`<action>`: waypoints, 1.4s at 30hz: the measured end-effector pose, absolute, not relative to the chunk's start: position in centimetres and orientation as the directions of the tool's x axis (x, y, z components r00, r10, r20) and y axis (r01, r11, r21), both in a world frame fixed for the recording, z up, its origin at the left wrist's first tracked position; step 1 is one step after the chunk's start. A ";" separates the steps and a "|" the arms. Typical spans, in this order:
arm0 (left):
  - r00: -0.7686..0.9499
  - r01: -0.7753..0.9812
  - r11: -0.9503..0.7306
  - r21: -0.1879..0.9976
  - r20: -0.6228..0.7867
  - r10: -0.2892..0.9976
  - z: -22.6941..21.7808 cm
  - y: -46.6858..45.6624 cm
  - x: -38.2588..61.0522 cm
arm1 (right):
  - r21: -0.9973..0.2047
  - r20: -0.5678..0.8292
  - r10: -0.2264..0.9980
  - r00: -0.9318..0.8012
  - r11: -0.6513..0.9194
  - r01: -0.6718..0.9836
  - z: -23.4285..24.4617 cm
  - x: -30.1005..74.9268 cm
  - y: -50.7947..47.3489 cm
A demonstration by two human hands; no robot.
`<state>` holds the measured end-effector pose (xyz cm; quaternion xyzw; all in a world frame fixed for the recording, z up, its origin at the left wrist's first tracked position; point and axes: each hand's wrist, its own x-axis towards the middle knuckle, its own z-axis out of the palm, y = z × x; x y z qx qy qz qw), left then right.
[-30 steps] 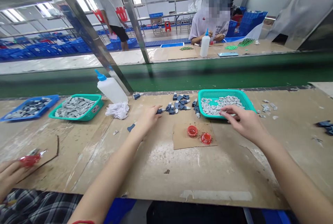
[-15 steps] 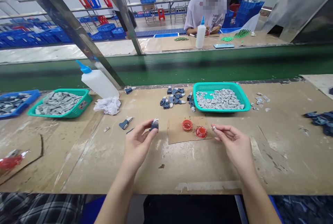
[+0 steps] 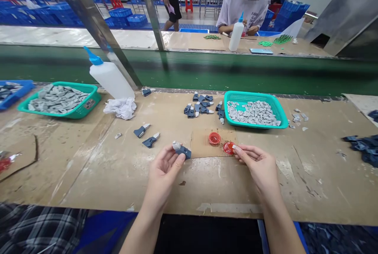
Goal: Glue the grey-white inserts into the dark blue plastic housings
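Between the thumb and fingers of my left hand (image 3: 165,169) is a dark blue plastic part (image 3: 183,152) with a light grey tip. My right hand (image 3: 258,165) pinches a small grey piece (image 3: 234,147) at the edge of a red cap (image 3: 228,147). A second red cap (image 3: 214,138) stands just behind it, and both rest on a cardboard piece (image 3: 199,143). Two more blue parts with pale tips, one being a blue part (image 3: 151,140), lie left of my left hand. Several similar blue parts (image 3: 198,106) are grouped beyond the cardboard.
A green basket (image 3: 285,122) of small grey pieces sits at the right back; another green basket (image 3: 96,102) is at the left. Near that one are a white bottle (image 3: 110,78) and crumpled white cloth (image 3: 120,108). Across the green strip (image 3: 191,69), a person (image 3: 240,10) works seated.
My right hand has moved left, bringing the small grey piece to the red cap. My left hand has tilted the blue part over. A standing person now shows more fully in the background.
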<state>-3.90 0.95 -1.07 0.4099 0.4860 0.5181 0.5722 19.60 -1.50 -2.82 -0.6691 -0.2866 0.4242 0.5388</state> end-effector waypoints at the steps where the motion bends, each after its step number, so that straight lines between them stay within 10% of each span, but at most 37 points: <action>1: -0.003 -0.204 0.134 0.970 -0.137 0.991 -1.1 0.9 -3.8 | -0.962 -0.265 0.837 0.478 -0.260 -0.079 -2.9 19.6 -1.4; 27: 0.116 -0.332 0.193 0.923 -0.163 0.980 -1.3 0.2 0.8 | -0.981 -0.191 0.881 0.434 -0.158 -0.109 -2.1 20.0 -1.8; 42: 0.203 -0.225 0.141 0.964 -0.095 0.975 -0.1 -0.7 2.1 | -0.955 -0.264 0.964 -0.032 -0.266 -0.129 0.7 17.7 -3.4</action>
